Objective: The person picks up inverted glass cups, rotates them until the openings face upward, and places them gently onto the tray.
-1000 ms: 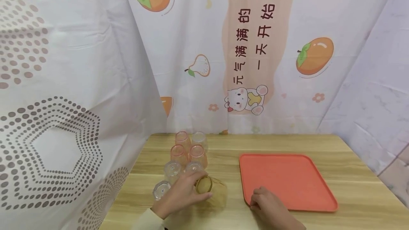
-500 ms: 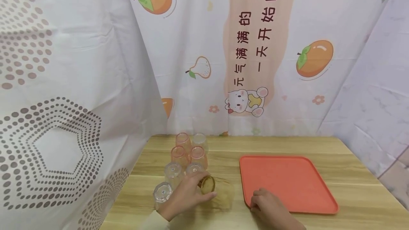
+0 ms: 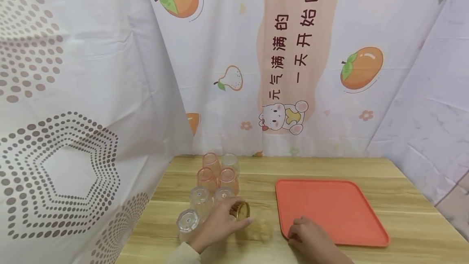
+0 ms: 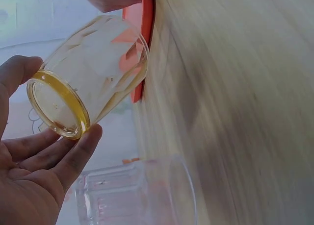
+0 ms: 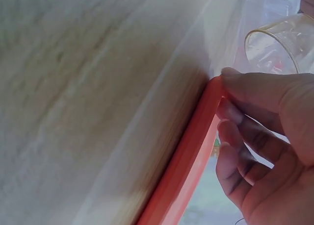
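Observation:
Thumb and fingers of my left hand (image 3: 220,225) pinch an amber faceted glass (image 4: 98,70) around its thick base. The glass is tilted on its side above the table, base toward my palm, its mouth pointing right toward the red tray (image 3: 333,211). My right hand (image 3: 311,239) is at the tray's near left corner. In the right wrist view, the thumb and curled fingers of that hand pinch the tray rim (image 5: 184,171). Behind the left hand stands a clear glass (image 3: 224,193), partly hidden by the fingers.
Several upside-down glasses stand in rows on the left of the wooden table (image 3: 256,170). Among them are a clear glass (image 3: 187,220) nearest my left wrist and a pink glass (image 3: 228,178) farther back. A printed curtain (image 3: 227,133) hangs behind the table.
My left hand has moved right with the amber glass, away from the other glasses, and the glass has turned further onto its side. The right hand stays at the tray corner.

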`<state>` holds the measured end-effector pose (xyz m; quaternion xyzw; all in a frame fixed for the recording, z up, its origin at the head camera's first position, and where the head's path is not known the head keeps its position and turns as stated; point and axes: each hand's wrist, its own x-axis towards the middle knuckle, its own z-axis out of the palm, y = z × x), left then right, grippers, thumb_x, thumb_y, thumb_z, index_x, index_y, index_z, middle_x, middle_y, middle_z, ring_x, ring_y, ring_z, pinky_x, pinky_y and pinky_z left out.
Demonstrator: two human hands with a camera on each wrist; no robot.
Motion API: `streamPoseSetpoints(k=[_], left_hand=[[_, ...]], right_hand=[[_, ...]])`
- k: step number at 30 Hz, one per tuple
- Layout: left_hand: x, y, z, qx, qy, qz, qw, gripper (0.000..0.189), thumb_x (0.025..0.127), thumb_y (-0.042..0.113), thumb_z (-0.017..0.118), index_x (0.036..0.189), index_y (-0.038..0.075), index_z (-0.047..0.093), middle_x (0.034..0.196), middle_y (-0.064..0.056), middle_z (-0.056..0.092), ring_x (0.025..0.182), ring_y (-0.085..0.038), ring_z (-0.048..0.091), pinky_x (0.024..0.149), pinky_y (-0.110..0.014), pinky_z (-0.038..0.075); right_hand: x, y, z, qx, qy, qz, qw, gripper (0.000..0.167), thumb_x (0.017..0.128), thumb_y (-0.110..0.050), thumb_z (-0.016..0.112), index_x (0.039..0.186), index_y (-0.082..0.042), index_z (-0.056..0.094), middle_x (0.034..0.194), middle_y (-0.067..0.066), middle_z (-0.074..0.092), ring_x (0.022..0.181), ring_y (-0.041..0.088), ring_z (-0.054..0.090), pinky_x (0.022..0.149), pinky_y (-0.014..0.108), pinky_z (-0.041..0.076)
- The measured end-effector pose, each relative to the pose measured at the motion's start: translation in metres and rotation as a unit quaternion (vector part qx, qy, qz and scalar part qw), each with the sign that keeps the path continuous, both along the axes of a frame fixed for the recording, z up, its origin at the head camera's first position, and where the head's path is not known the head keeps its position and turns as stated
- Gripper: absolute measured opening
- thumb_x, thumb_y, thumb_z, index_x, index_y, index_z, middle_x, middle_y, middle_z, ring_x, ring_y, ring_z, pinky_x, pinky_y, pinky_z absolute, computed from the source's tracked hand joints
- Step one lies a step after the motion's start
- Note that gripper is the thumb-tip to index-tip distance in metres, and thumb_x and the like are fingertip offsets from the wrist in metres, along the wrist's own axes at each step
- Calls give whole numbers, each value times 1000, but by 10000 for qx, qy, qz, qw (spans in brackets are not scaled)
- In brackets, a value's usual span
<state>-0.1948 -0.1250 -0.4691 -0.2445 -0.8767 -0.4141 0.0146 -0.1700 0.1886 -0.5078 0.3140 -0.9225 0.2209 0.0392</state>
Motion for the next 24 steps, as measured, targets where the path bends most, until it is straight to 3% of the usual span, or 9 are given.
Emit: streamPoseSetpoints(k=[3, 6, 12, 20, 24], left_hand=[[-1, 3, -3, 176, -70, -6, 9998, 54, 87, 45, 81, 124, 8, 69, 106, 1, 69, 87, -10, 66, 76, -29, 58], [-1, 6, -5, 296, -155, 7, 9994, 52, 88, 45, 81, 124, 9, 69, 104, 4, 68, 88, -10, 66, 77, -31, 58], [0, 10, -7, 530, -342, -24, 9980, 53, 89, 45, 80, 124, 8, 68, 105, 0, 67, 93, -15, 66, 83, -35, 58], [1, 16, -8, 632, -388, -36, 9972, 52, 90, 43, 80, 126, 7, 67, 108, 2, 68, 93, -12, 67, 82, -25, 57], [1, 18, -10, 714, -533, -23, 9960, 54, 90, 45, 79, 127, 8, 66, 111, 4, 67, 93, -9, 66, 82, -24, 56]], right_hand=[[0, 0, 3, -307, -462, -186, 9983, 6, 87, -22, 82, 88, -22, 76, 82, -20, 58, 74, -1, 52, 61, 26, 48], [0, -2, 6, -815, -1122, -428, 9894, 7, 93, -28, 77, 93, -21, 78, 84, -18, 60, 70, 0, 52, 58, 26, 46], [3, -5, 12, -1833, -2160, -818, 9556, 24, 101, -36, 66, 106, -16, 78, 95, -7, 70, 76, 4, 56, 62, 26, 47], [7, -14, 19, -2826, -2942, -1162, 9056, 38, 103, -42, 62, 114, -7, 74, 99, 6, 72, 81, 17, 61, 59, 33, 55], [9, -16, 20, -3151, -3130, -1147, 8886, 40, 100, -39, 67, 116, -3, 72, 98, 9, 70, 78, 15, 59, 60, 31, 54]])
